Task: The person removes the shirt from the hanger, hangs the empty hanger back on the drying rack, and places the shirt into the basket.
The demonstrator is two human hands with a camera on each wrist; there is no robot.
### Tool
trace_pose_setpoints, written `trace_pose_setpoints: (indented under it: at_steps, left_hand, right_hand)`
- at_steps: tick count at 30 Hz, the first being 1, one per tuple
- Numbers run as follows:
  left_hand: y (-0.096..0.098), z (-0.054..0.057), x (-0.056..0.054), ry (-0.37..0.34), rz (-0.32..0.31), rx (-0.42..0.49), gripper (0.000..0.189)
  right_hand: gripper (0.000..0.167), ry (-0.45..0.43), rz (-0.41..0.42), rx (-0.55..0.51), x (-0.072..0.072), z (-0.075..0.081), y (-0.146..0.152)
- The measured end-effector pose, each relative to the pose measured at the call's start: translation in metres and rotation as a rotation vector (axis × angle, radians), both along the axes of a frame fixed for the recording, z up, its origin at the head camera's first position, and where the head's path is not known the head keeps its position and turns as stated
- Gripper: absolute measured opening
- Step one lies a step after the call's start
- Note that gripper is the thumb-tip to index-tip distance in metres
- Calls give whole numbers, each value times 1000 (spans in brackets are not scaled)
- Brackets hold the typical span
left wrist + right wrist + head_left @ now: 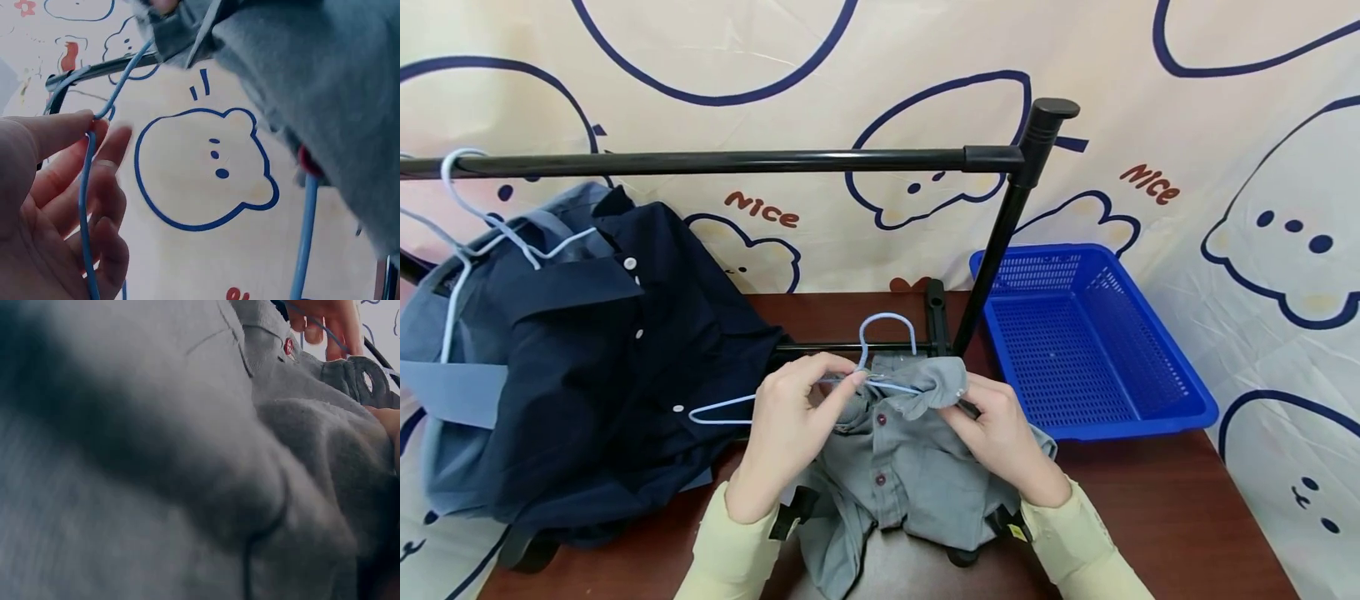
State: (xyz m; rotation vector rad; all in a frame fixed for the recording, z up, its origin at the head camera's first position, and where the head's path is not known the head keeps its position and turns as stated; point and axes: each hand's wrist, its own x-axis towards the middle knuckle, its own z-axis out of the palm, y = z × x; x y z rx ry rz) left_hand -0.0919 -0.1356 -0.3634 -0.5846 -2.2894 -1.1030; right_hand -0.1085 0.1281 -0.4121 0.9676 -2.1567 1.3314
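A light blue hanger (pixel 862 337) is partly inside a grey button-up shirt (pixel 917 467); its hook points up and its left arm sticks out bare. My left hand (pixel 786 429) pinches the hanger's wire near the neck between thumb and forefinger, as the left wrist view also shows, with the other fingers loosely bent. On the other side, my right hand (pixel 1003 429) grips the shirt by its bunched collar and shoulder, and the hanger's right arm runs toward that cloth. Cloth hides most of the right fingers in the right wrist view.
A black clothes rack (pixel 775 162) stands over the brown table (pixel 1157 517). Navy and blue shirts (pixel 580 358) hang from it at the left on pale blue hangers. Right of the rack's post sits a blue plastic basket (pixel 1082 358) with nothing visible inside.
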Motion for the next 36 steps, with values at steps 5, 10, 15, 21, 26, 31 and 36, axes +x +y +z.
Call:
trace_pose_setpoints:
  at_steps: [5, 10, 15, 21, 26, 31, 36]
  left_hand:
    - [-8, 7, 4, 19, 71, -16, 13]
    - [-18, 17, 11, 8, 109, -7, 16]
    - [-28, 27, 18, 13, 131, 4, 12]
    - [-35, 34, 22, 35, 178, 2, 12]
    - [-37, 38, 25, 39, 189, -4, 16]
    - [-41, 39, 28, 50, 205, 16, 21]
    - [-48, 42, 31, 86, 275, 24, 23]
  right_hand:
    - [28, -12, -25, 11, -2, -2, 4]
    - [24, -13, -65, 63, -4, -6, 9]
    - [19, -66, -84, 138, -3, -8, 12]
    - [14, -165, -162, 238, -2, -6, 11]
    - [14, -190, -171, 265, -4, -6, 11]
    - [13, -193, -165, 259, -4, -8, 12]
    - [15, -217, -152, 260, -3, -9, 14]
